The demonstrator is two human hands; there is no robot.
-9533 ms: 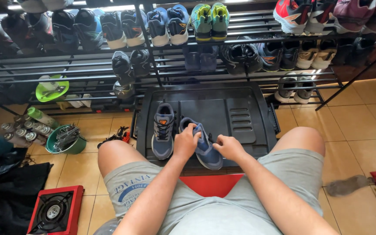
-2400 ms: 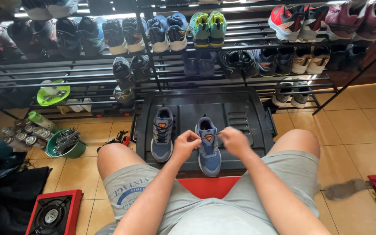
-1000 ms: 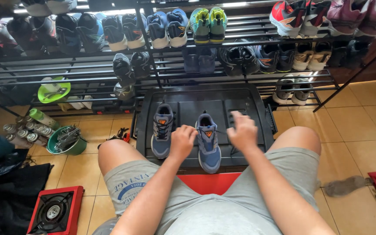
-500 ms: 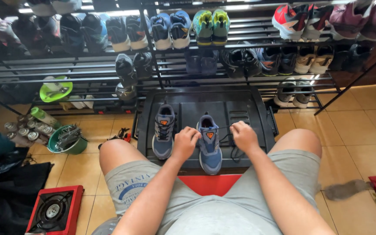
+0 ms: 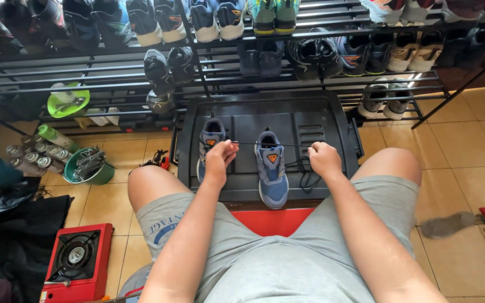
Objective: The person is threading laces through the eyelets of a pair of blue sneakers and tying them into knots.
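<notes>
**Shoelace drawn taut across a blue sneaker between two pinching hands**

Shoelace (image 5: 270, 145) is seen, in the head view, stretched in a nearly straight dark line between the two hands, passing over the tongue end of the blue sneaker (image 5: 271, 174). The left hand (image 5: 220, 159) is closed on one end of it, thumb and fingers pressed together around the lace. The right hand (image 5: 325, 160) is curled into a loose fist on the other end, with slack lace looped in dark coils just below and inward of that fist.

The blue sneaker is set upright, toe toward the person, midway between the two grips and just below the taut line. A second sneaker (image 5: 210, 137) of the same kind is placed directly behind the left hand and is partly hidden by it. Both are borne by a black plastic lid (image 5: 315, 120), which lies under the two grips and reaches beyond them.

Beyond the grips, a black metal shoe rack (image 5: 113, 78) filled with pairs of shoes is seen. Well out past the left grip, a green bowl (image 5: 88, 168) of metal tools and a cluster of spray cans (image 5: 26, 163) are found on the tiled floor; nearer the person on that side, a red gas stove (image 5: 76, 259) is seen.
</notes>
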